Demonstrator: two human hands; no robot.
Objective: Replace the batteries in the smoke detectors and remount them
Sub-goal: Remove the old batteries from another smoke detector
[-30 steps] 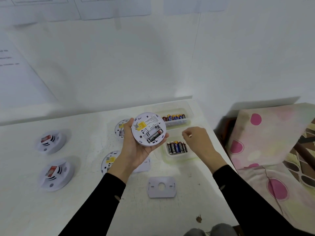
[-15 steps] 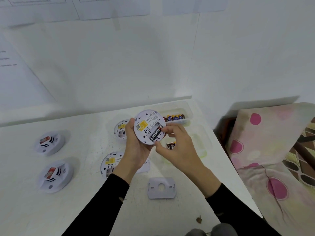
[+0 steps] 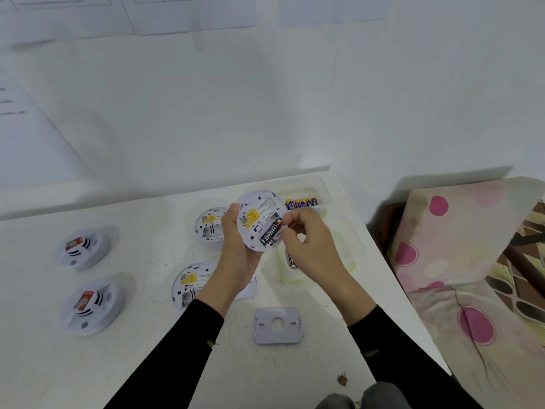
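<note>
Smoke detector (image 3: 259,215) shows white back, yellow label (image 3: 253,217), black battery (image 3: 270,232).

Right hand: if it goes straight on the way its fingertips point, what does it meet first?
The black battery in the held detector. The right hand points up-left, and it looks to be pinching the battery's red end, though depth is unclear. The left hand grips the detector.
</note>
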